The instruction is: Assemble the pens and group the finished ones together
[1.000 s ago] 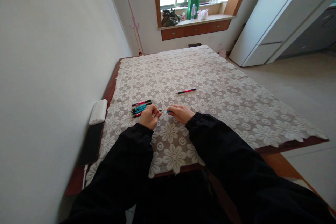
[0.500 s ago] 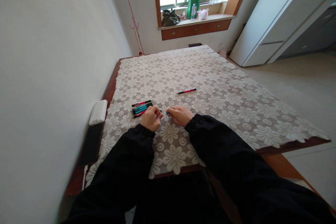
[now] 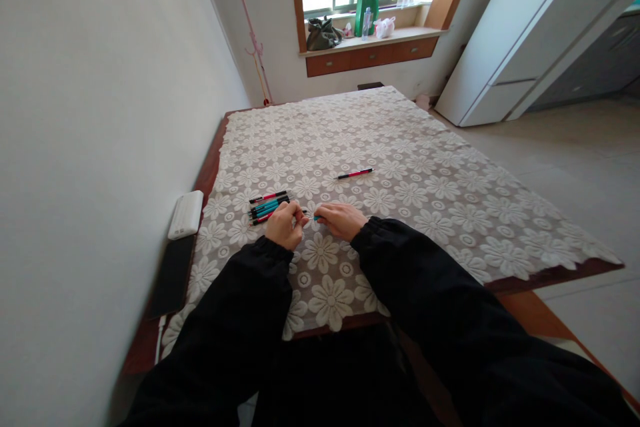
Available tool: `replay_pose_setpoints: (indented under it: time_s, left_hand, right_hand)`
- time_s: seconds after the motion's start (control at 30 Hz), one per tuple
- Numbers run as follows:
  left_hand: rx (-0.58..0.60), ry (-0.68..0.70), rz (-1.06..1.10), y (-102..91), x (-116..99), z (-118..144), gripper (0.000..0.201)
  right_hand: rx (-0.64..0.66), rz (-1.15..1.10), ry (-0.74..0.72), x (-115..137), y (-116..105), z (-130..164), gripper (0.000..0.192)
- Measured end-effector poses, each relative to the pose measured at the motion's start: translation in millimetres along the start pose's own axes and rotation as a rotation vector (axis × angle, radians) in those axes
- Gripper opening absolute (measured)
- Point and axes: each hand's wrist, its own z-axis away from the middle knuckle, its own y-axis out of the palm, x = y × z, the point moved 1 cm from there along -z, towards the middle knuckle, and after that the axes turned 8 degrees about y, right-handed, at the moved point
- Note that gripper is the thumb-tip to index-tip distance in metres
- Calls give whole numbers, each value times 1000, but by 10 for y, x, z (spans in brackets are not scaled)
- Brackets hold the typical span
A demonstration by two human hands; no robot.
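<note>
Close together over the lace tablecloth [image 3: 330,303], both my hands are pinched. My left hand [image 3: 286,227] is closed on something mostly hidden; a small dark tip shows by its fingertips. In the closed fingers of my right hand [image 3: 344,221] is a small blue piece [image 3: 317,217], largely covered. A narrow gap lies between the two hands. Just beyond my left hand, several teal pens [image 3: 269,207] lie side by side with a red-and-black pen [image 3: 269,197] at their far side. Another red-and-black pen [image 3: 355,174] rests alone farther off.
At the left edge, by the wall, are a white power bank [image 3: 186,215] and a dark phone-like slab [image 3: 173,275] with a white cable [image 3: 159,339]. Bags [image 3: 367,11] stand on the windowsill. A white refrigerator [image 3: 510,40] is at the far right.
The thin pale piece seen between my fingertips half a second ago is harder to see now, and the gap looks slightly wider. The pens on the cloth lie as before.
</note>
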Motion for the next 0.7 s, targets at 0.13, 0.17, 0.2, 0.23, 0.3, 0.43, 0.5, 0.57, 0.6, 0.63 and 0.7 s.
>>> replay_pose_setpoints:
  time_s: [0.13,0.17,0.2,0.23,0.3,0.43,0.5,0.57,0.6,0.63,0.7]
  left_hand:
    - [16,-16,-63,-18,6,-9,23]
    - [20,-20,-54,-20,15,-13,23]
    - [20,-22,-38,-19,25,-18,24]
    - [16,-24,-16,-16,35,-21,25]
    - [6,-22,29,1,50,-21,27]
    - [14,-9,61,52,49,-6,27]
    - [3,-15,62,66,48,-1,26]
    - [-10,-23,63,70,52,1,25]
    - [-11,-22,58,71,55,0,25]
    - [-9,-20,52,71,58,0,24]
    - [-14,-23,43,69,64,1,22]
  right_hand:
    - [4,-9,31,-18,5,-5,8]
    - [7,-9,43,-32,3,-6,8]
    - [7,-7,58,-48,-1,-7,9]
    - [5,-5,71,-62,-4,-7,9]
    - [-3,-6,72,-76,-10,-6,10]
    - [1,6,7,-41,-8,-2,9]
    - [6,12,7,-14,-8,-1,9]
    - [7,18,18,7,-11,1,9]
    - [7,23,19,15,-14,2,10]
    - [7,27,17,21,-17,5,11]
    - [6,32,13,27,-20,10,13]
